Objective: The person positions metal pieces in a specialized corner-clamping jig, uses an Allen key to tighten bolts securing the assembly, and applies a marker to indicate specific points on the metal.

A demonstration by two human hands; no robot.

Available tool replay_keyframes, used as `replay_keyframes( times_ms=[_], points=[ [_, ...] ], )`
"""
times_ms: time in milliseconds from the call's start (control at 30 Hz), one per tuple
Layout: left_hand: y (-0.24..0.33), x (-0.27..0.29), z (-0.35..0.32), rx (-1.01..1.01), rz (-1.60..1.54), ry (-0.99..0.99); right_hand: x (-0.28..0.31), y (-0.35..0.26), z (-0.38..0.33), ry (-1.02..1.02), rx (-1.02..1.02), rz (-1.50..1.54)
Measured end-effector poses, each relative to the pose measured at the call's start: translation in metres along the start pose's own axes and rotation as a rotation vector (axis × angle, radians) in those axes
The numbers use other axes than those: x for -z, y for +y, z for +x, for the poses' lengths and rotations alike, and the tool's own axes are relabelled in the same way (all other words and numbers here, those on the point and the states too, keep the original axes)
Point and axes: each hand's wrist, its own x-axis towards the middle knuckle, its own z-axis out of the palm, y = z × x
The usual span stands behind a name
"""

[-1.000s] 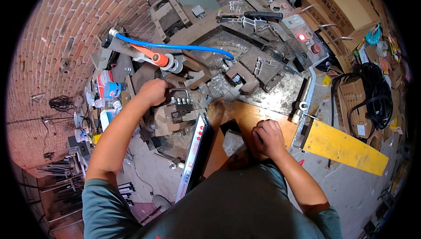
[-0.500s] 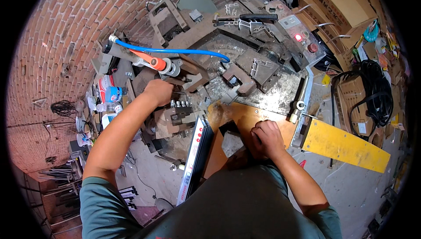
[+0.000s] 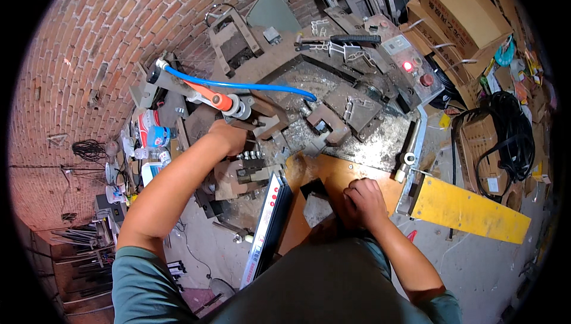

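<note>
My left hand (image 3: 229,139) reaches in under an air cylinder (image 3: 156,75) with an orange lever (image 3: 220,101), beside a dark steel block (image 3: 266,114). Its fingers are hidden behind the wrist and the machine, so whether they grip anything does not show. Several shiny bolts (image 3: 252,154) stand on a metal fixture (image 3: 234,182) just below that hand. My right hand (image 3: 364,203) rests with curled fingers on an orange-brown board (image 3: 336,168), nothing visible in it. Between my hands a long dark profile with a white printed face (image 3: 262,226) leans against the bench's near edge.
A blue air hose (image 3: 250,85) arches across to a second clamp block (image 3: 330,123). At the right, a yellow plate (image 3: 470,210) juts out past the bench. A control box with a lit red button (image 3: 407,66), cardboard boxes (image 3: 464,12) and coiled black cable (image 3: 513,137) lie beyond.
The whole view has shifted slightly, so the bench appears lower and a little further right. Both hands keep nearly the same places relative to the machine and the board.
</note>
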Motion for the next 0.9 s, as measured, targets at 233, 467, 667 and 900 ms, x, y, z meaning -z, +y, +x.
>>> replay_keyframes(
  times_ms=[233, 467, 667, 900],
  points=[
    [-0.011, -0.005, -0.005, 0.012, -0.209, -0.025, 0.000, -0.002, -0.001, 0.010, -0.020, -0.025],
    [-0.071, -0.107, 0.008, -0.270, -0.697, 0.298, 0.005, -0.004, 0.004, 0.005, -0.024, -0.010],
    [-0.067, -0.123, 0.017, -0.242, -0.941, 0.264, 0.006, -0.003, 0.003, -0.020, -0.014, -0.034],
    [-0.055, -0.101, 0.008, -0.178, -0.745, 0.415, -0.001, -0.001, 0.002, -0.001, 0.002, -0.046]
  ],
)
